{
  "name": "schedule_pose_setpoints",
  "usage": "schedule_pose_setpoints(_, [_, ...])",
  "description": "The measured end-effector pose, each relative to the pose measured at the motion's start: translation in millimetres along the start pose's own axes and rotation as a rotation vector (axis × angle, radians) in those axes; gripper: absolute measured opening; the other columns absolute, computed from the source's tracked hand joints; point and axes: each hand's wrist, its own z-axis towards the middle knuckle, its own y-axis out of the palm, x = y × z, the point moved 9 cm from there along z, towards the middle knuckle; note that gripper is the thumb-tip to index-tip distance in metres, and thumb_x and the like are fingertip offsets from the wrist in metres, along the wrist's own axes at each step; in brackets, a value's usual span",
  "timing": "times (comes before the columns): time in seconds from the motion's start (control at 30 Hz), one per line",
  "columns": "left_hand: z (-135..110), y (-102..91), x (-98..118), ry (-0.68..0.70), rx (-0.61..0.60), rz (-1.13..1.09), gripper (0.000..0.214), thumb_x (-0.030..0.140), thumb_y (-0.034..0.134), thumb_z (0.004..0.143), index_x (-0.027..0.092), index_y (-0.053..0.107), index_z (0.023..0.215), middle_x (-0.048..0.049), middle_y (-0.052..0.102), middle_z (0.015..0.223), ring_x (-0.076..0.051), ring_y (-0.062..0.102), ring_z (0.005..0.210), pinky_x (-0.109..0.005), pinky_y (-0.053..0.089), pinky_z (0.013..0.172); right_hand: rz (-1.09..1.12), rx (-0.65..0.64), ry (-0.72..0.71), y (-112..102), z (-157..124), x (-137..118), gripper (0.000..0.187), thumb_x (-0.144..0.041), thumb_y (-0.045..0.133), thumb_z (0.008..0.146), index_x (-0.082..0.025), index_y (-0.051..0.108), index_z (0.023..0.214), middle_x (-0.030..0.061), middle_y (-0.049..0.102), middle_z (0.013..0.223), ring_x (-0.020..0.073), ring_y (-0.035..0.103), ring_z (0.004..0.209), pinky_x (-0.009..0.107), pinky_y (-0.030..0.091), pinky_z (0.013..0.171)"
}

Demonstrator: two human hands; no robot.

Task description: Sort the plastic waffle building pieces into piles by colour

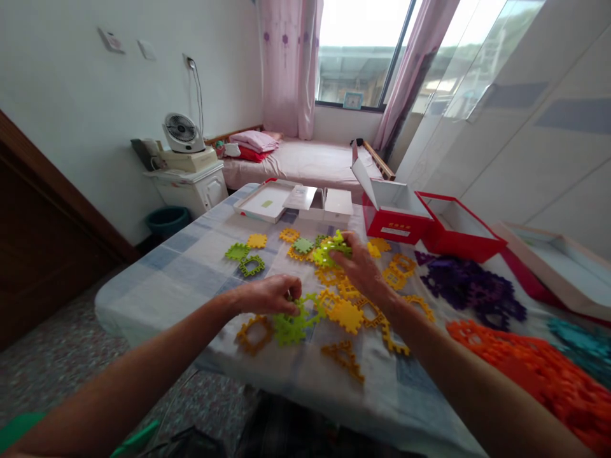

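Head view: at centre, the right hand (356,259) grips lime toothed plastic (328,251); lower, the left hand (277,294) curls over green pieces (289,332) on the counter (157,280), its grip unclear. Right of centre stand two red boxes (398,227).

Both forearms are bare. The left forearm (157,356) enters from 8 o'clock and slants towards 2, its wrist (236,300) fairly straight. The left hand (270,294) is turned back upward, fingers curled down; its fingertips are partly hidden. The right forearm (453,364) enters from 4 o'clock. The right hand (357,259) sits at 2 o'clock from the left, its grip closed, thumb towards 10.
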Motion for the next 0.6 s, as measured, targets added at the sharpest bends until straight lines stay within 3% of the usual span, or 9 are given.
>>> schedule_pose_setpoints(0.1, [4, -4.9, -7, -0.017, 0.048, -0.07, 0.029, 0.035, 0.064, 0.061, 0.015, 0.05, 0.078, 0.0027, 0.049, 0.069, -0.01, 0.043, 0.064, -0.022, 0.034, 0.056, 0.283, 0.017, 0.086, -7, -7, -1, 0.029, -0.036, 0.059, 0.075, -0.015, 0.057, 0.095, 0.0017, 0.058, 0.084, 0.0129, 0.053, 0.075, 0.024, 0.042, 0.07])
schedule_pose_setpoints(0.2, [5, -12.8, -8, -0.027, 0.12, -0.138, 0.034, 0.039, 0.063, 0.06, 0.015, 0.05, 0.08, 0.0016, 0.05, 0.07, -0.011, 0.044, 0.064, -0.022, 0.035, 0.057, 0.501, -0.137, 0.203, 12, -21, 0, 0.026, -0.036, 0.063, 0.075, -0.015, 0.059, 0.09, 0.0021, 0.06, 0.082, 0.0123, 0.054, 0.074, 0.023, 0.043, 0.069])
schedule_pose_setpoints(0.33, [1, -30.7, -3, -0.003, 0.254, -0.227, 0.036, 0.042, 0.061, 0.063, 0.014, 0.05, 0.084, 0.0017, 0.049, 0.069, -0.011, 0.047, 0.063, -0.023, 0.036, 0.057, 0.643, -0.191, 0.311, 35, -41, 6, 0.026, -0.035, 0.067, 0.073, -0.015, 0.061, 0.088, 0.0036, 0.062, 0.085, 0.0127, 0.055, 0.073, 0.024, 0.045, 0.067])
schedule_pose_setpoints(0.5, [0, -46.4, 9, 0.084, 0.389, -0.393, 0.035, 0.038, 0.069, 0.062, 0.013, 0.054, 0.08, 0.0027, 0.052, 0.064, -0.008, 0.046, 0.057, -0.021, 0.034, 0.053, 0.836, -0.169, 0.348, 58, -49, 3, 0.031, -0.035, 0.07, 0.071, -0.016, 0.061, 0.093, 0.004, 0.064, 0.087, 0.014, 0.058, 0.072, 0.026, 0.046, 0.07])
schedule_pose_setpoints(0.6, [3, -49.1, 13, 0.123, 0.536, -0.605, 0.037, 0.039, 0.072, 0.062, 0.014, 0.055, 0.084, 0.0026, 0.055, 0.066, -0.009, 0.05, 0.059, -0.02, 0.037, 0.055, 0.964, -0.016, 0.366, 64, -48, -1, 0.039, -0.037, 0.074, 0.067, -0.018, 0.057, 0.097, 0.0027, 0.064, 0.088, 0.0148, 0.059, 0.073, 0.027, 0.048, 0.07])
